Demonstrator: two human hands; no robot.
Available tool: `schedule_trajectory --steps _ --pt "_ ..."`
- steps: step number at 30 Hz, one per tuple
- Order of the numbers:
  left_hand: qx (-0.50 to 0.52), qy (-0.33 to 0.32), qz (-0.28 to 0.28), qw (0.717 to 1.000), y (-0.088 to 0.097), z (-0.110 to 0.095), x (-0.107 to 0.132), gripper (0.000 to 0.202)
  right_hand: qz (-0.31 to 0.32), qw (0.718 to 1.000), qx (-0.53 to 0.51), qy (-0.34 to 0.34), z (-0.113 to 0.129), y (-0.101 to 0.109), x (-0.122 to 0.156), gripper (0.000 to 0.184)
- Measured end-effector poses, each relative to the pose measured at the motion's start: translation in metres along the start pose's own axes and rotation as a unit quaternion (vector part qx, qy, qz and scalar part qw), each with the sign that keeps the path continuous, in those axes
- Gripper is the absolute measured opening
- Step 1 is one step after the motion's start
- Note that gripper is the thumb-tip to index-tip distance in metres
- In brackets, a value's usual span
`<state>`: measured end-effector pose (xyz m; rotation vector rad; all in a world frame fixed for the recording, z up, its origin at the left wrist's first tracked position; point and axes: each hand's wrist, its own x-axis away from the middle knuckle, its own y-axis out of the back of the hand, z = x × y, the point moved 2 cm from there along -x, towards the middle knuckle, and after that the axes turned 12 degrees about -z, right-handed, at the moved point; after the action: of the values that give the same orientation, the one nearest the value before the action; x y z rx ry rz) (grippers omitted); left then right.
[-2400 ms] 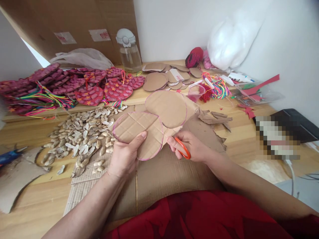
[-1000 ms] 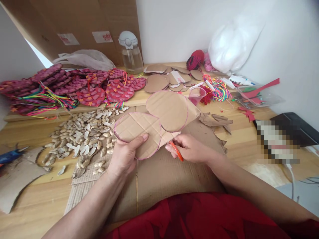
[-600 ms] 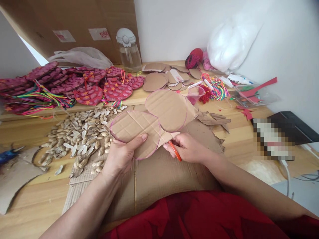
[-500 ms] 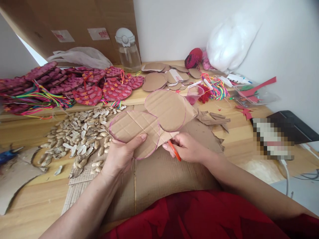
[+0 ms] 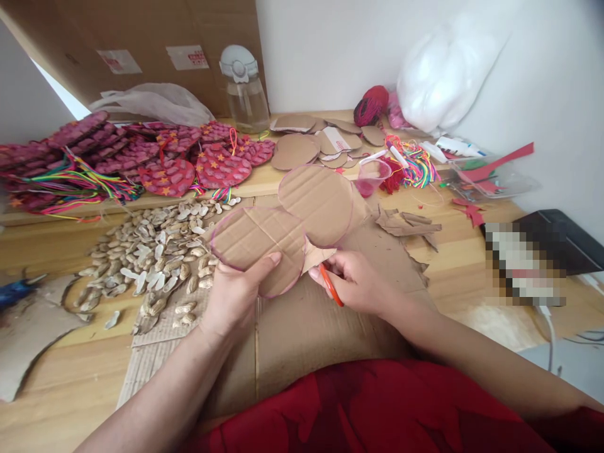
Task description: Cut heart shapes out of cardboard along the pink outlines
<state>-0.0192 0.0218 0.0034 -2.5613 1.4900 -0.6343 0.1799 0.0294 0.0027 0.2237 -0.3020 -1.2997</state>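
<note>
My left hand (image 5: 236, 289) grips a piece of cardboard (image 5: 257, 236) from its lower left side, thumb on top. Purple outlines of two rounded shapes, joined near the middle, are drawn on this piece. My right hand (image 5: 353, 280) is closed around orange-handled scissors (image 5: 331, 285); the blades are hidden. Its fingertips touch a pale cardboard flap (image 5: 318, 255) beside the notch between the two shapes. Underneath lies a larger cardboard sheet (image 5: 321, 333).
Peanut shells (image 5: 155, 251) are heaped on the left. Behind stand decorated red pieces (image 5: 189, 163), a water bottle (image 5: 245, 94) and cut cardboard shapes (image 5: 297, 151). Torn cardboard scraps (image 5: 408, 223), a clear tray (image 5: 500, 176) and a blurred phone-like object (image 5: 521, 264) lie right.
The flap by my right fingertips now stands farther apart from the left rounded shape, and the notch looks more open. Both hands keep their grip; the view has shifted slightly.
</note>
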Motion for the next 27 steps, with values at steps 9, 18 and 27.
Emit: schedule_trajectory --steps 9,18,27 --pt "0.017 0.213 0.188 0.959 -0.0035 -0.0029 0.0058 0.045 0.029 0.994 -0.091 -0.045 -0.0012 0.0019 -0.0052 0.035" --pt "0.001 0.241 0.231 0.943 -0.0043 -0.0067 0.0072 0.018 0.064 0.991 -0.113 -0.03 0.0026 0.0018 -0.0038 0.027" --pt "-0.034 0.236 0.245 0.94 0.0 -0.0011 0.005 0.014 0.069 0.987 -0.127 -0.063 0.0024 0.0028 -0.0044 0.039"
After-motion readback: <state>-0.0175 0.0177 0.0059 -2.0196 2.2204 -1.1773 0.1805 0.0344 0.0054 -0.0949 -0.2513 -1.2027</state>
